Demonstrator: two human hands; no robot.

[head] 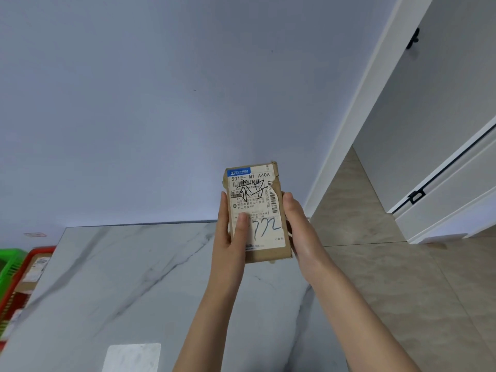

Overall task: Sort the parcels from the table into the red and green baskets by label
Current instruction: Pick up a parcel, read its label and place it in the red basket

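Parcel (257, 213) above table (134, 277), baskets (16, 277) left, door (442, 103) right

This looks like a room in a home, not a depot: a plain pale wall (161, 103), a white door frame (375, 98) and a door (440, 103) with a black handle (413, 38), over beige floor tiles (375, 264). The table (134, 277) has a marble-look top. Beside it stand a red basket (18, 280) and a green basket (10, 261), ordinary plastic household crates.
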